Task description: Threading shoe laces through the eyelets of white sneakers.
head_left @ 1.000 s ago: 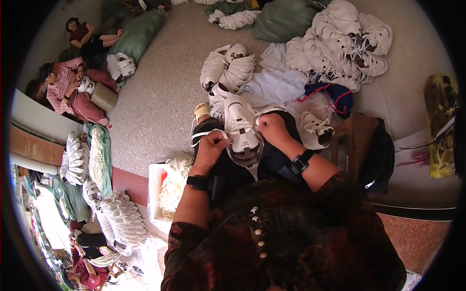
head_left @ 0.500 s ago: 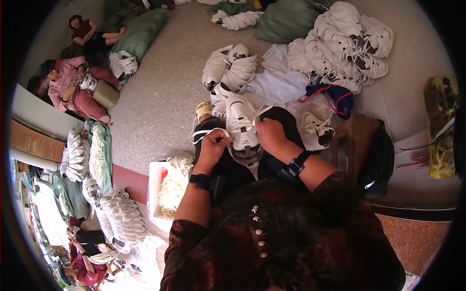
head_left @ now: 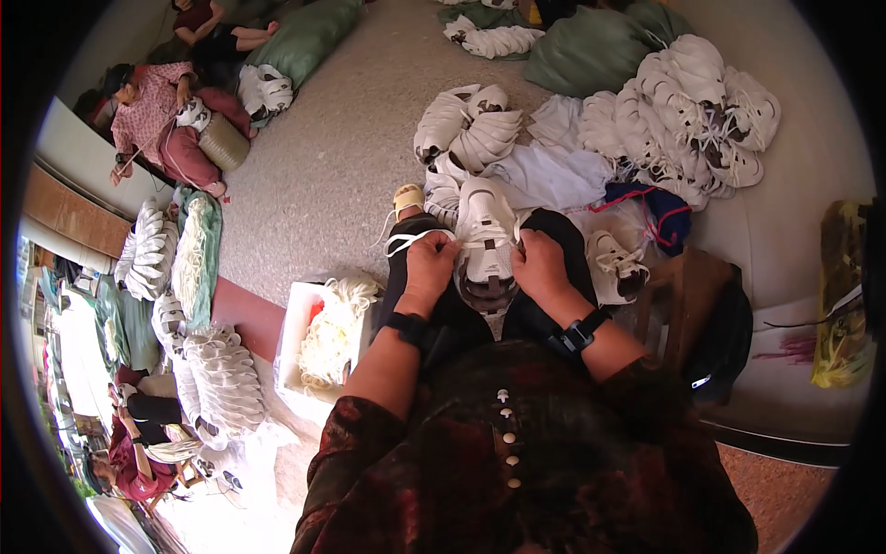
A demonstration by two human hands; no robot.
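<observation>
A white sneaker (head_left: 485, 214) rests between my thighs, toe pointing away from me, with a flat white shoelace (head_left: 491, 242) across its front. My left hand (head_left: 431, 268) is closed in a pinch on the lace at the shoe's left side, and a loose length of it loops out to the left. On the right side my right hand (head_left: 541, 262) pinches the lace close to the eyelets. Both hands are level with the lacing, and the fingertips partly cover the lace ends. Another white sneaker (head_left: 616, 268) lies beside my right leg.
To my left stands a white box (head_left: 293, 355) of loose laces (head_left: 329, 343). White shoes are heaped at the far right (head_left: 683, 111) and stacked ahead (head_left: 469, 129). A wooden stool (head_left: 678, 300) is at right. Co-workers sit at left, one holding a shoe (head_left: 195, 114).
My right hand has come down and nearer the shoe, its stretch of lace shorter. The whole view has shifted slightly. At left, a co-worker's arm has moved outward with a lace.
</observation>
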